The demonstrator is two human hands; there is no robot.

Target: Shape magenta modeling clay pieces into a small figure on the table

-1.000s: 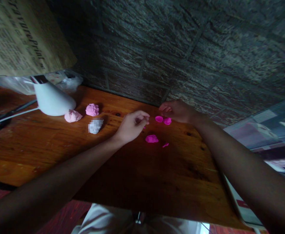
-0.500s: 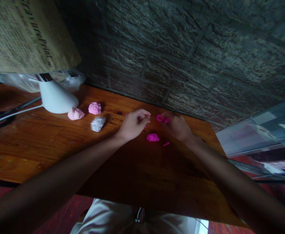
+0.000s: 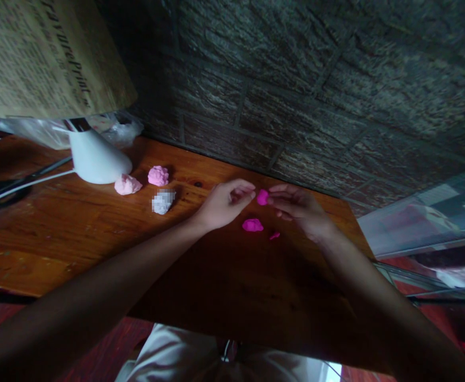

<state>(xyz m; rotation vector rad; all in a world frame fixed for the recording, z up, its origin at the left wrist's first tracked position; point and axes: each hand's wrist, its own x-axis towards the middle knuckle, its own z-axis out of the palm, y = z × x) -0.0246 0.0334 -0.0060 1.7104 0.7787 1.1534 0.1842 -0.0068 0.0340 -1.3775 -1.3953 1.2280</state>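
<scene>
Magenta piece [image 3: 262,197] now in right hand [image 3: 298,208], left hand [image 3: 223,206] curled, contents unclear; wooden table [image 3: 224,265], brick wall [image 3: 280,79]

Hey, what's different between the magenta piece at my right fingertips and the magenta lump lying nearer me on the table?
The magenta piece is at the fingertips of the right hand; the magenta lump lies on the wooden table, apart from that hand. The magenta piece looks compact; the magenta lump looks wider and more drawn out. Both are bright magenta.
</scene>
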